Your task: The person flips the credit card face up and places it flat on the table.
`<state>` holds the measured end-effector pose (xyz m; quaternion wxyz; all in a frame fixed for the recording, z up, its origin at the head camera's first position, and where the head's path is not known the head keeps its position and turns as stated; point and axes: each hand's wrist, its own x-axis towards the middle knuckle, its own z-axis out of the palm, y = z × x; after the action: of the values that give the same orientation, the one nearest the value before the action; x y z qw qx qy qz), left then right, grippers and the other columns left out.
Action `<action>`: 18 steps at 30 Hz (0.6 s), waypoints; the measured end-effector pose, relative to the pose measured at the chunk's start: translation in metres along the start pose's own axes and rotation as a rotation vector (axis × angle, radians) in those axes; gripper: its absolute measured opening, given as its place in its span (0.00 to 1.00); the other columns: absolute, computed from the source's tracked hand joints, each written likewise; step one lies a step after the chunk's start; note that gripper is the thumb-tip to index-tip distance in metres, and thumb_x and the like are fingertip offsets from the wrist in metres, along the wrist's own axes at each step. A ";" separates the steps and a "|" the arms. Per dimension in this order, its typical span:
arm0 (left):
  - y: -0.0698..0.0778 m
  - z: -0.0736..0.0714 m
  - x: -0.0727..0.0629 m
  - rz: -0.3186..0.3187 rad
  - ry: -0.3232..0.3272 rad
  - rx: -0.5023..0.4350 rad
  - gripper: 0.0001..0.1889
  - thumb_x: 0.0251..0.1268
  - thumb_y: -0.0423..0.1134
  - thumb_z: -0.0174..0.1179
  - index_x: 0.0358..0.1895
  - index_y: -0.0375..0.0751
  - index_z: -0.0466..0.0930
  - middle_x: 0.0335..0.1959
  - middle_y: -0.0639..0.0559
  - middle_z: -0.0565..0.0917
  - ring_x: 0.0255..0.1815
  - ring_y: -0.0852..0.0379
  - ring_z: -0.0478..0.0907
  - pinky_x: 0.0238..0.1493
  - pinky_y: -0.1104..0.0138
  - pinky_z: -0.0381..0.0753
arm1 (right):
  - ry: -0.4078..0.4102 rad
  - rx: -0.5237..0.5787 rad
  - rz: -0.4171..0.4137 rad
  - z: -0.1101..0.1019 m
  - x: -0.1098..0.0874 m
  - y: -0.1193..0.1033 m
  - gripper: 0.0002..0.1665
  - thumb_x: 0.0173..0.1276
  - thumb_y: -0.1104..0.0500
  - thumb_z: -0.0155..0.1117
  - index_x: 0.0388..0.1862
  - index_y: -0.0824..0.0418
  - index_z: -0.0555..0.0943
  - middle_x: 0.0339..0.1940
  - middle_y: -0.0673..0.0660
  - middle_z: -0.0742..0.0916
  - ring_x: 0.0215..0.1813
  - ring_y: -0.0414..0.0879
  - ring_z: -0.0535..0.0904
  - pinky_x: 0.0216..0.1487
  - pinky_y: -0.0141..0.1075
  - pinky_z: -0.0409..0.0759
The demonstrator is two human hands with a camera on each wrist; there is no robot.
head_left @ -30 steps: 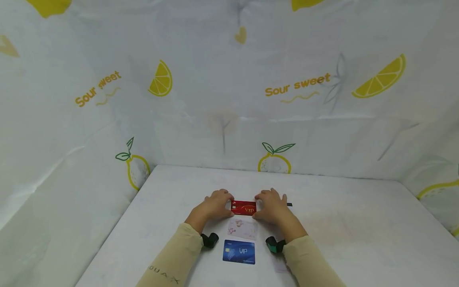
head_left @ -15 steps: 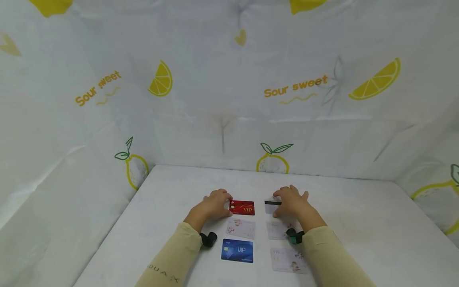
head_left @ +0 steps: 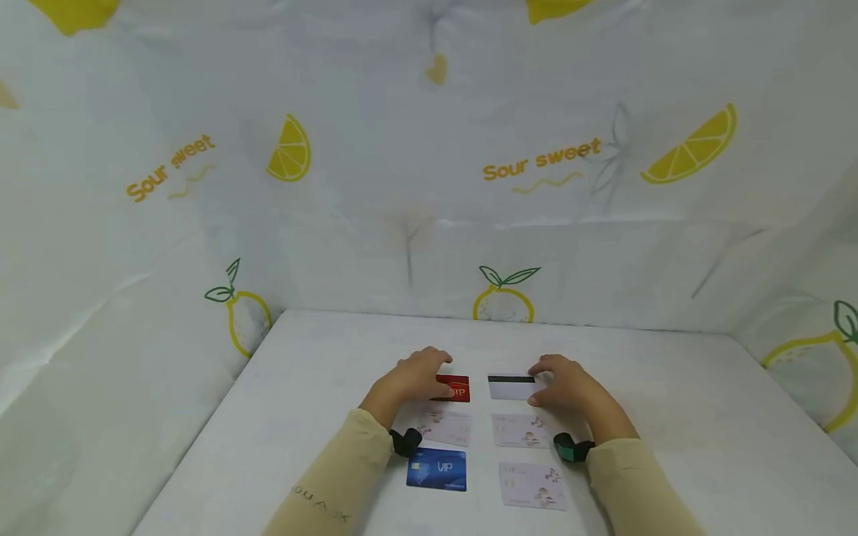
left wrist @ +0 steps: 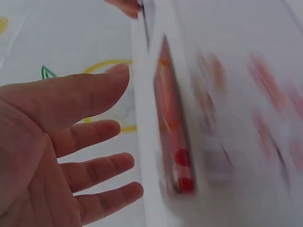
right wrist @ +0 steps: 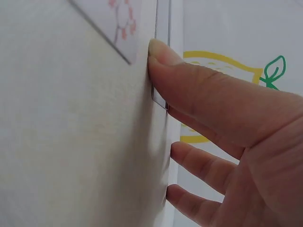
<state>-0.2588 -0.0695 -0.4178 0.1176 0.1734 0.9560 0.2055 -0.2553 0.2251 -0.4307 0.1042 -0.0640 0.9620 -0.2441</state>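
Note:
In the head view, my left hand [head_left: 421, 372] hovers over the left part of a red VIP card [head_left: 459, 388]. The left wrist view shows its fingers spread, apart from the blurred red card [left wrist: 173, 123]. My right hand [head_left: 567, 383] holds the right end of a white card with a black stripe [head_left: 511, 388] between thumb and index finger. In the right wrist view, the thumb [right wrist: 165, 64] lies against that card's edge, while the other fingers stay loose. All these cards lie flat on the white table.
Below the red card are a pale flowered card [head_left: 447, 427] and a blue VIP card [head_left: 436, 470]. On the right lie two more flowered cards, one upper [head_left: 520, 430] and one lower [head_left: 532, 486]. A lemon-print sheet [head_left: 375, 223] rises behind the table [head_left: 670, 417].
My right hand has left the red card and moved right to the striped card, uncovering the flowered cards. My left hand has let go of the red card and shifted over it.

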 end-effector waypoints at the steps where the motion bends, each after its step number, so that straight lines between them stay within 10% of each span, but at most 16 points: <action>1: 0.006 0.001 0.003 0.021 -0.009 0.007 0.31 0.60 0.49 0.68 0.67 0.49 0.72 0.67 0.50 0.73 0.65 0.49 0.70 0.67 0.46 0.66 | 0.003 0.003 0.003 0.001 0.000 0.001 0.31 0.53 0.51 0.78 0.56 0.59 0.81 0.73 0.70 0.68 0.74 0.72 0.57 0.67 0.67 0.58; 10: 0.055 0.018 0.026 0.060 -0.060 0.051 0.32 0.59 0.49 0.69 0.68 0.52 0.71 0.67 0.52 0.73 0.67 0.53 0.71 0.65 0.56 0.71 | 0.037 0.016 -0.014 0.007 0.003 0.008 0.31 0.52 0.51 0.79 0.53 0.59 0.80 0.70 0.70 0.72 0.72 0.71 0.61 0.63 0.74 0.53; 18: 0.069 0.034 0.032 0.007 0.002 0.186 0.29 0.56 0.47 0.71 0.63 0.55 0.76 0.55 0.55 0.81 0.56 0.53 0.77 0.57 0.55 0.76 | 0.055 0.022 -0.032 0.003 0.000 0.002 0.32 0.51 0.52 0.80 0.53 0.61 0.79 0.60 0.67 0.79 0.64 0.65 0.71 0.63 0.64 0.66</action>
<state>-0.2582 0.0141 -0.4229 0.0992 0.1865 0.9705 0.1165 -0.2547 0.2253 -0.4340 0.0744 -0.0716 0.9606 -0.2582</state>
